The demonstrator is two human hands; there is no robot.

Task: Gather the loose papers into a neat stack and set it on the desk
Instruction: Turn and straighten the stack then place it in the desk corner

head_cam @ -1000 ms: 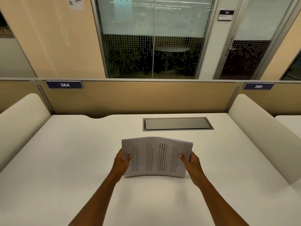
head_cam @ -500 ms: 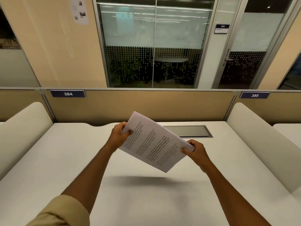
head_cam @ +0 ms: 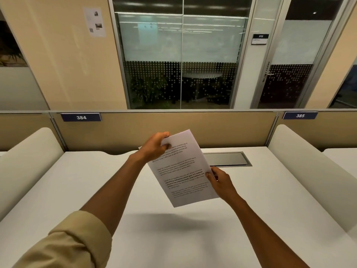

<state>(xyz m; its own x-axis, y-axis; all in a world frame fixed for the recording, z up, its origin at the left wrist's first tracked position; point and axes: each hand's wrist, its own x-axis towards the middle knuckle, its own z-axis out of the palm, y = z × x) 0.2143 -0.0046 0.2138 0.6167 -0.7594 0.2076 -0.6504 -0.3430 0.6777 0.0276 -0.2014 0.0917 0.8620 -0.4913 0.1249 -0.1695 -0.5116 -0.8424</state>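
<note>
papers [head_cam: 181, 169] are up in the air over the middle of the desk [head_cam: 77, 190], touching nothing but your hands; their shadow lies on the bare top below. printed side faces you, the sheet tilted so its long edge runs up-left to down-right.

left hand [head_cam: 154, 147] pinches the upper left corner, thumb on the printed face, fingers curled behind. right hand [head_cam: 222, 183] pinches the right edge low down, thumb tip on the text side, the rest behind. both closed on paper, neither flat nor spread.

handling, as a judgement: thin, light, floppy. edges look aligned, so it reads as one sheet or a few squared together; cannot tell the count. it holds flat only because you grip it at two opposite points. let one go and it will likely droop or fan.

- keep the pinches on opposite edges, not both at one end.
- grip lightly; hard pressure creases the corner.
- smooth sheets may slide on each other, so lower level, long edge first.
- land clear of the recessed cable tray [head_cam: 226, 159] behind the papers.
</note>
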